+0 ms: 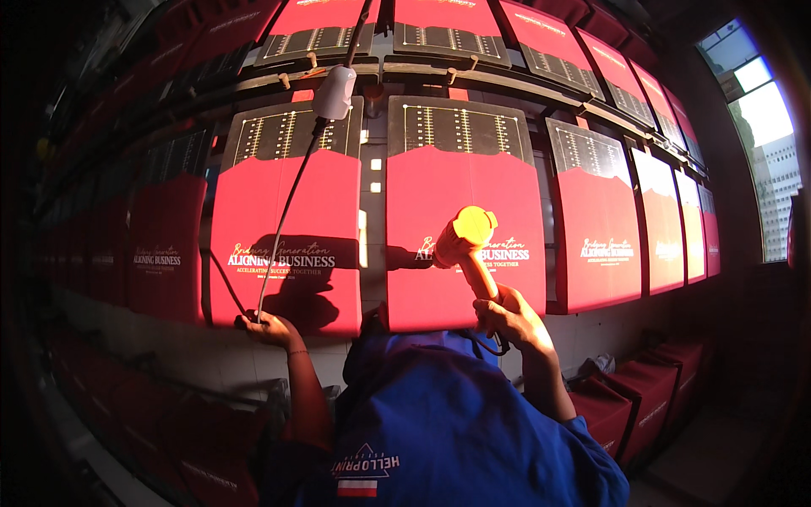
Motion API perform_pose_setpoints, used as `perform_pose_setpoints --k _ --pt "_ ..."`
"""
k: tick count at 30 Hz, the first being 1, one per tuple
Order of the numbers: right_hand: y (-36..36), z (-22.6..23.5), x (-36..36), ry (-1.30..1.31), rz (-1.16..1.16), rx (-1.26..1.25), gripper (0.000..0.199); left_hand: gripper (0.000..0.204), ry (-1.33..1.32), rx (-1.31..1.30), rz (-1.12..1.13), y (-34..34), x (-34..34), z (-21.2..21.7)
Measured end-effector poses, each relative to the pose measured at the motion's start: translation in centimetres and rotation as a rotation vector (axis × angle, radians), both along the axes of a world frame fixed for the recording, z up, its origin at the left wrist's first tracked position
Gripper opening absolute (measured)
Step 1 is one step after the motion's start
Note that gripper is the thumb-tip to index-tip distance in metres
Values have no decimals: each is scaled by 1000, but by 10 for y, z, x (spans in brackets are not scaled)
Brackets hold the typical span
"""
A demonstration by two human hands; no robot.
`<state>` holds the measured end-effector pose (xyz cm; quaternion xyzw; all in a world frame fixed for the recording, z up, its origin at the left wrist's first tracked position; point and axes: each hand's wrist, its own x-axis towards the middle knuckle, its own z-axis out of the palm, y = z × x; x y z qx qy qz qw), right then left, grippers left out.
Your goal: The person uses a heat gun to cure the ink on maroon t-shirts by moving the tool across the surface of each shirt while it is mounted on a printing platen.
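Gripping hard, the right hand [507, 317] is wrapped around the handle of a yellow heat gun [466, 239], its round nozzle raised toward the red bag [460, 228] hanging straight ahead, while the left hand [269, 325] is closed around a thin dark cord [287, 211] that runs up to a white plug block [334, 91] near the rail [473, 76]. From where I stand the biggest worry is that wall of red bags: each one hangs flat and close to its neighbour, red below and black with pale lines on top, so heat held too long in one spot could, I'd guess, scorch or pucker the fabric. Next, the cord crosses the front of the left-hand bag [283, 228], and a tug might drag that bag askew or pull the plug block loose. The heat gun itself looks small, bright yellow and orange, held tilted up and left, very near the bag's white lettering; I can't tell whether it touches.
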<state>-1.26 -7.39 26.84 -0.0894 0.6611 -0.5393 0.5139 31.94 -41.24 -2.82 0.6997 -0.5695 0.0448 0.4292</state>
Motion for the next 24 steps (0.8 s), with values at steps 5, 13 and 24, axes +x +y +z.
perform_pose_setpoints --k 5,13,24 --pt "1 0 5 -54 42 15 33 43 -143 -53 -19 2 3 -4" --pt "4 -7 9 5 48 -24 34 43 -137 -78 -16 -2 4 -6" --pt "19 0 1 48 -51 43 32 48 165 113 -15 3 -9 12"
